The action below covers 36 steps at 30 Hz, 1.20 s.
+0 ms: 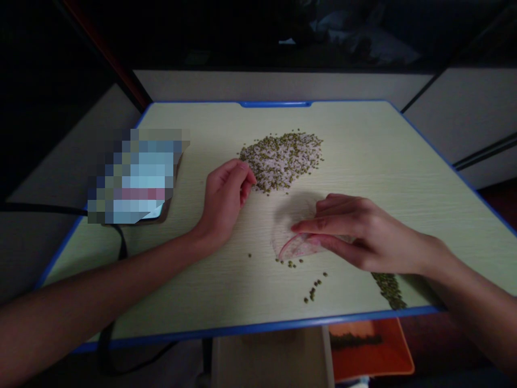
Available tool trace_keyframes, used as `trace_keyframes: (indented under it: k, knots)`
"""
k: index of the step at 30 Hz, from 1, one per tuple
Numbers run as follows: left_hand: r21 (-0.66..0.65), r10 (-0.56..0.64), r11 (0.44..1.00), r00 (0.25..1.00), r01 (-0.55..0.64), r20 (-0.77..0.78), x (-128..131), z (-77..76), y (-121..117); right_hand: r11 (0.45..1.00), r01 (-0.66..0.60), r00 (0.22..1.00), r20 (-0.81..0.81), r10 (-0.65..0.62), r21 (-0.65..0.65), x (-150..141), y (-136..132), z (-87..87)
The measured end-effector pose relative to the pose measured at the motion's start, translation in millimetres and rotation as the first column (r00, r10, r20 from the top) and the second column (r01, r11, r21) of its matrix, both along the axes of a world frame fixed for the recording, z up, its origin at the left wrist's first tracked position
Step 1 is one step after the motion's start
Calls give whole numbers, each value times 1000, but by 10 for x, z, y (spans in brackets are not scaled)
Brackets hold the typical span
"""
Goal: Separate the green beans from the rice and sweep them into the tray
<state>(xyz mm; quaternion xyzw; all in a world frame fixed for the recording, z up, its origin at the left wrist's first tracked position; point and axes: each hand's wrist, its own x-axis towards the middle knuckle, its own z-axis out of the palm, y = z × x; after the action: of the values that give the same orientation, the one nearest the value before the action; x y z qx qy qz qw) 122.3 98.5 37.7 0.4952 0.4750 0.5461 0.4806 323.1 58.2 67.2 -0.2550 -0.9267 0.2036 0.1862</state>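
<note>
A mixed pile of green beans and small whitish grains point(285, 159) lies on the tabletop. At its near left edge rests my left hand point(228, 188), fingers curled and closed; whatever they hold, if anything, is hidden. My right hand point(359, 229) pinches a thin, clear plastic bag point(301, 248) with a curved red edge, which lies low over the table. Several loose green beans point(313, 293) are scattered just in front of the bag. Partly behind my right wrist, a separate heap of green beans point(390, 291) sits by the table's front edge.
The pale tabletop point(194, 291) has a blue rim. On its left stands a pixelated device with a lit screen point(141, 183), and a black cable point(121, 242) hangs nearby. Below the front edge are an orange tray point(388, 350) and a beige surface point(270, 361).
</note>
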Motion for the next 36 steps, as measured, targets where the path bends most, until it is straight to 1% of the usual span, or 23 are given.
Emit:
trace_keyframes:
  k: [3,6,10,14,19,22,24,25,27,30,32,33,34,36]
  knots:
    - [6,-7,1000,1000,7,5,-4,-11,5,1000,-5,1000,-10,5,3,-27,-6,2]
    - [11,-11,1000,1000,11,8,-7,-17,7,1000,20,1000,-8,-20,14,-54,-20,-4]
    - [-6,-7,1000,1000,7,9,-7,-14,6,996,89,996,13,-89,11,-97,-40,-6]
    - [6,-11,1000,1000,10,22,-10,-21,7,984,177,984,12,-177,1,-128,-46,-13]
    - [3,-16,1000,1000,16,26,-11,-25,4,957,283,959,8,-283,-63,-119,-38,-44]
    - [4,-11,1000,1000,11,28,-12,-21,4,928,333,938,-39,-344,-168,-92,-20,-20]
    - [10,-13,1000,999,13,31,-16,-21,6,885,390,889,-148,-434,-255,-59,-20,35]
    - [12,-16,1000,999,16,33,-19,-22,7,855,426,841,-219,-495,-296,-40,-35,72]
    - [13,-25,1000,999,24,38,-23,-23,9,786,498,710,-347,-612,-368,-6,-114,148]
    - [9,-26,1000,999,25,45,-22,-18,8,678,588,542,-407,-735,-442,-33,-387,187]
    - [9,-24,1000,999,24,48,-19,-12,9,597,623,455,-386,-802,-505,-145,-643,122]
    - [9,-24,1000,998,24,51,-17,-11,11,568,638,429,-373,-823,-519,-233,-774,64]
    - [9,-27,1000,998,26,53,-17,-10,14,548,645,423,-349,-836,-532,-340,-897,-5]
    - [17,-31,999,998,30,56,-19,-14,22,475,711,339,-340,-877,-519,-591,-1094,-146]
